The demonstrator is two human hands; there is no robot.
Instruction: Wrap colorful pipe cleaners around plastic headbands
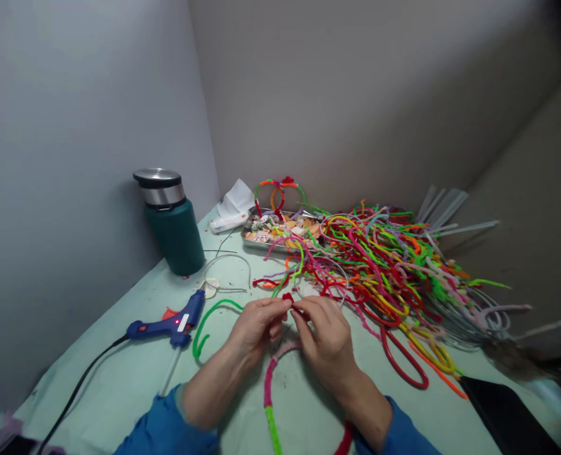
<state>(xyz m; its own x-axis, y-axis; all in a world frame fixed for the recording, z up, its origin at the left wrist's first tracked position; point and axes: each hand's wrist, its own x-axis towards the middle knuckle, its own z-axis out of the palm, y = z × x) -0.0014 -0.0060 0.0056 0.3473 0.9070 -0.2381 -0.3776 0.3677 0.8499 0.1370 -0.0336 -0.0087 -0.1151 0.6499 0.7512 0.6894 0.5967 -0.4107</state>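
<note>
Both of my hands meet near the middle of the table. My left hand (260, 325) pinches one side of a small dark red fuzzy piece (288, 297). The fingers of my right hand (325, 328) are closed on its other side. Below and between my wrists lies a hoop wrapped in pink, magenta, green and red fuzzy sections (268, 383), partly hidden by my right hand and arm. To the left of my left hand, a bent green pipe cleaner (209, 316) rests on the table.
A blue glue gun (166, 325) with a black cord lies at left, below a teal bottle (173, 234). Behind my hands is a metal tray (261, 244) of small pieces. A tangled pipe cleaner pile (379, 253) spreads right, near a black flat object (503, 414).
</note>
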